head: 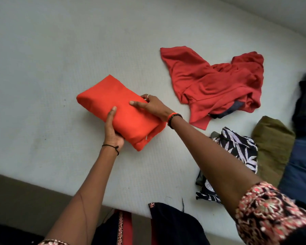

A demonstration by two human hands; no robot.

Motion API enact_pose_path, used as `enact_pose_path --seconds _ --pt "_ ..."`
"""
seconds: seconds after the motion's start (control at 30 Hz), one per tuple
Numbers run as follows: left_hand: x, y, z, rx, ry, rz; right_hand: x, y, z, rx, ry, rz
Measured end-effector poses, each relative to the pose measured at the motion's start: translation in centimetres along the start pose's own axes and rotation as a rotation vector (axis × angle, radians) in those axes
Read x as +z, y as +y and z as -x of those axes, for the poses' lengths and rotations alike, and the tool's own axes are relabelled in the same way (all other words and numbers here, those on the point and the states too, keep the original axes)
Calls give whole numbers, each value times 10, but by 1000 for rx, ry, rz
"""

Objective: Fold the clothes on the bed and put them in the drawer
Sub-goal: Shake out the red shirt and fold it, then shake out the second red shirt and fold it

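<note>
Your left hand [112, 131] grips the near edge of the folded orange garment [120, 112], thumb on top, fingers hidden beneath. Your right hand [151, 106] rests on its top at 2 o'clock, fingers curled over the far edge. The bundle is a plump, soft oblong on the pale textured mattress [51, 59]. Toward 2 o'clock a red shirt [210, 82] lies crumpled; at 4 o'clock a leaf-print cloth [237, 149] and an olive bundle [270, 147], partly cut off.
</note>
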State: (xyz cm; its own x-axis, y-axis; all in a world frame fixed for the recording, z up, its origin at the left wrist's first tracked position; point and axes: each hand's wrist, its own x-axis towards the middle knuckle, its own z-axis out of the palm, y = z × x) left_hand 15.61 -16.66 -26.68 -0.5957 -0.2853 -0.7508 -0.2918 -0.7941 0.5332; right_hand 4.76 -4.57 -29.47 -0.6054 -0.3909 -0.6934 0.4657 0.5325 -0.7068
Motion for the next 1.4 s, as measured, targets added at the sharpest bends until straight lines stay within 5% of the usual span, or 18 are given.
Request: enact_pose_path --seconds 0.23,0.4,0.63,0.8,1.1,1.4 --pt "-11 7 22 -123 -136 -172 -1 24 63 26 -91 -299" --pt "-10 -2 39 -387 -312 -333 1 71 127 36 -174 -652" --pt "19 -52 49 -687 -488 -615 2 141 200 120 104 -1001" --pt "10 -97 45 -478 -483 -833 6 175 201 227 444 -925" --pt "-8 -113 56 -109 -387 -1131 16 179 199 246 553 -849" --pt "1 -134 70 138 -147 -1401 25 151 197 426 736 -411"
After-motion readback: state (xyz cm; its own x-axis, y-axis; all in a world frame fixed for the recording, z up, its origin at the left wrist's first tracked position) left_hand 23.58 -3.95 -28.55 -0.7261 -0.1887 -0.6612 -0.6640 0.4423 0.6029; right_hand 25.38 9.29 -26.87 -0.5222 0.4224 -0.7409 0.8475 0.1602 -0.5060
